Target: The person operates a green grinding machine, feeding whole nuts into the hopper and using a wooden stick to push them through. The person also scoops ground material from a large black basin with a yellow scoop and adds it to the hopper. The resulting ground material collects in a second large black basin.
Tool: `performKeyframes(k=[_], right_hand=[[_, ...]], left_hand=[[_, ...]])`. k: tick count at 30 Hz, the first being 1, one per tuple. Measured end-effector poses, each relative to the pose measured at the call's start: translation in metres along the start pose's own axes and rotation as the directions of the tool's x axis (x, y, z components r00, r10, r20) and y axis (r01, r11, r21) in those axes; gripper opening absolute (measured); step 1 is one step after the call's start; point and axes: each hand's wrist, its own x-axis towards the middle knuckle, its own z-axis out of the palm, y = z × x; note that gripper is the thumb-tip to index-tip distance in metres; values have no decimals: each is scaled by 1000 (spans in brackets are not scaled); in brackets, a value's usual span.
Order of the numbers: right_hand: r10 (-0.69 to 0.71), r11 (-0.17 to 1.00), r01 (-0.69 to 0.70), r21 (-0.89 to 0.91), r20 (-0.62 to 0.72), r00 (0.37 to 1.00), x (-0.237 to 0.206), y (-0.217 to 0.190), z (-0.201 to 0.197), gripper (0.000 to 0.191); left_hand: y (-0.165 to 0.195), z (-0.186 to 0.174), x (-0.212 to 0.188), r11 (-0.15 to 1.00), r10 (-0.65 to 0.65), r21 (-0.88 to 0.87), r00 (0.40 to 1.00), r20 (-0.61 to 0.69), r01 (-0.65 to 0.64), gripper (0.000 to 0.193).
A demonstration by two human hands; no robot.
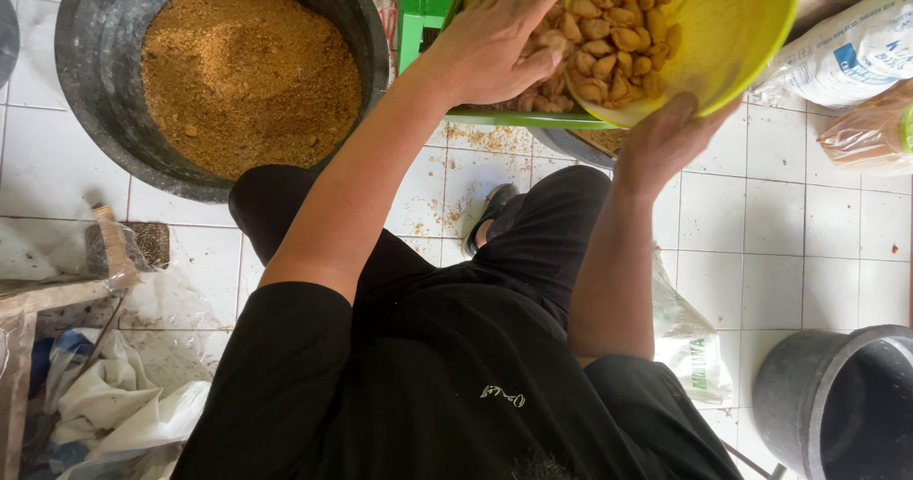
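From my seat above the floor, the far left holds crumpled white plastic bags (114, 399) at about eight o'clock, and above them at ten o'clock sits a big black tub (86, 90) filled with coarse golden-brown crumbs (249, 78); that load looks loose and heavy, so I judge the tub a thing to drag by its rim, not lift. Moving right, my left hand (499, 47) reaches to twelve o'clock with its fingers (533, 0) spread and laid flat over a heap of pale tan fried pieces (609, 38), pressing on them, not pinching any. Those pieces look dry, light and brittle, likely to crack under a hard squeeze, so I would rake or scoop them with an open palm. They spill between a green tray (518, 118), whose front edge shows just under my wrist, and a yellow-green plastic bowl (751, 23) tilted toward it at one o'clock. My right hand (666, 137) cups the bowl from below at its lower wall; I cannot see those fingers, hidden behind the bowl. The bowl seems thin, smooth and a little flexible, so the underside and rim together are the safe hold. Further right, printed sacks (856, 52) lie at two o'clock, and a dark grey bucket (837, 404) stands at four o'clock on the white tiled floor (808, 252).
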Motion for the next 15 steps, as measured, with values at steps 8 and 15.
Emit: performKeyframes(k=[8,15], right_hand=[[35,998,-36,-55,-21,999,1,4,3,56],[-109,974,107,-202,2,994,0,-5,8,60]], left_hand=[[1,3,-1,990,89,108,994,62,-95,92],[10,-8,-1,1000,11,3,998,65,-11,112]])
